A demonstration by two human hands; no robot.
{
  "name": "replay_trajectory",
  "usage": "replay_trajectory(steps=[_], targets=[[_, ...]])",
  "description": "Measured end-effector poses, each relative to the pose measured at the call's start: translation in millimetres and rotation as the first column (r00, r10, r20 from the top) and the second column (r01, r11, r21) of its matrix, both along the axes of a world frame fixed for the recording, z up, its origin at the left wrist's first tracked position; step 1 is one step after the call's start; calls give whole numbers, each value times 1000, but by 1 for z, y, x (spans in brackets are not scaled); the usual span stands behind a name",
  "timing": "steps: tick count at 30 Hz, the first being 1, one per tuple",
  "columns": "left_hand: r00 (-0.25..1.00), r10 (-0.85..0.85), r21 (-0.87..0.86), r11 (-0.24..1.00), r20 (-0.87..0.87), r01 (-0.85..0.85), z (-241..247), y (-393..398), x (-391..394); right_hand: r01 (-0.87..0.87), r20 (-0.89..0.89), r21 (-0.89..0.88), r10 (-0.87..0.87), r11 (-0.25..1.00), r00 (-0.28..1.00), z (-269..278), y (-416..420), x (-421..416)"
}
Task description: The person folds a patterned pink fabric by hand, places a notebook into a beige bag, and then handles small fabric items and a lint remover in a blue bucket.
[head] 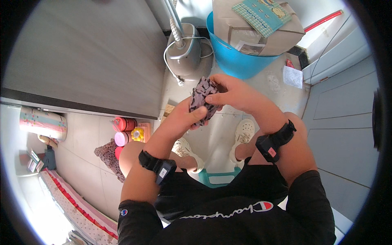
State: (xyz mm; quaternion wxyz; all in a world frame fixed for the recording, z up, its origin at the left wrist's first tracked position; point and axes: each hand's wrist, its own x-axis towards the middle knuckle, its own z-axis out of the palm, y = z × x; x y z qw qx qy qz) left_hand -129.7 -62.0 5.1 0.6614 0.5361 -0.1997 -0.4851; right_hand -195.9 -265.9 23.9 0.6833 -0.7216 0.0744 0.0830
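Observation:
Between my hands is a small folded bundle, mauve-grey with black markings, of cloth or thin bag material. My left hand grips its lower left end, the thumb lying across the front. At the upper right, my right hand holds the other side, with its thumb pressed on the face and the fingers behind. The bundle is held in the air above the tiled floor, between my knees. What the folds contain is hidden.
Ahead stand a garment steamer base with a white cord and a blue tub holding a cardboard box. A grey cabinet panel rises at left, near red canisters and a leopard-print cloth. A grey door stands right.

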Motion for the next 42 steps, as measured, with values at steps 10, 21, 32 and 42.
replay_trajectory(steps=[10, 21, 32, 42], targets=[[996, 22, 127, 991, 82, -32, -10, -6, -2, 85, 39, -155, -80, 984, 996, 7, 3, -6], [875, 38, -144, 982, -482, -122, -19, -11, 1, 285, 548, -611, 135, 738, 825, -3, 5, -2], [781, 598, 67, 785, 180, -616, 44, 183, 31, -60, 188, 119, 36, 991, 982, 10, 35, -1], [278, 914, 682, 406, -296, -608, -267, 344, -44, -168, -233, -185, 123, 968, 965, -28, 32, -21]])
